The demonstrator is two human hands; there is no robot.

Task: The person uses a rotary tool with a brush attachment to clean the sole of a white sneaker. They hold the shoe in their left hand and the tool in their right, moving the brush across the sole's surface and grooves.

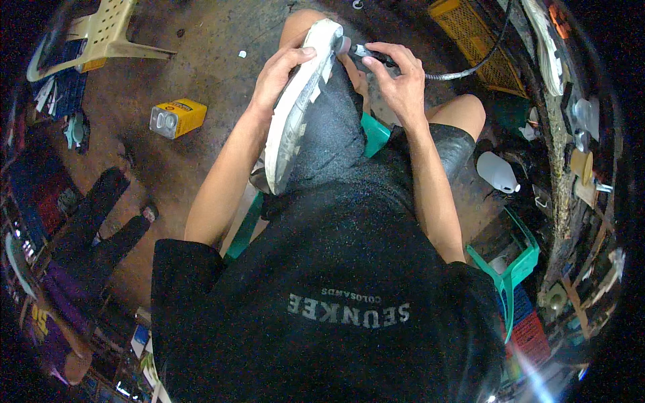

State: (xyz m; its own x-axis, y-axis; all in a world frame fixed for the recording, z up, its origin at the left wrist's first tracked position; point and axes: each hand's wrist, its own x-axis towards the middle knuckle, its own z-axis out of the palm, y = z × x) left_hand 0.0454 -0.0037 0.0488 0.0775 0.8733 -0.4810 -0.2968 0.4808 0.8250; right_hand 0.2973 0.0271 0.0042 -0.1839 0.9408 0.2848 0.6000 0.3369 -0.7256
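Note:
My left hand [282, 75] grips a white-soled shoe [297, 116] near one end, with the thumb on the pale sole edge. The shoe lies slanted over my left thigh, and loose whitish flaps stick out from its side. My right hand [403, 75] holds a rotary tool's handpiece [375, 54] between thumb and fingers. Its round abrasive head [343, 45] is at the upper end of the shoe; whether it touches cannot be told. A flexible shaft [453, 75] runs from the handpiece to the upper right. Pale dust covers my dark shorts.
A yellow can [184, 116] stands on the floor at left, below a cream plastic chair [108, 35]. At right are a yellow crate [476, 43], a white plastic jug [496, 171] and a green stool [521, 264]. Another person [90, 247] is at far left.

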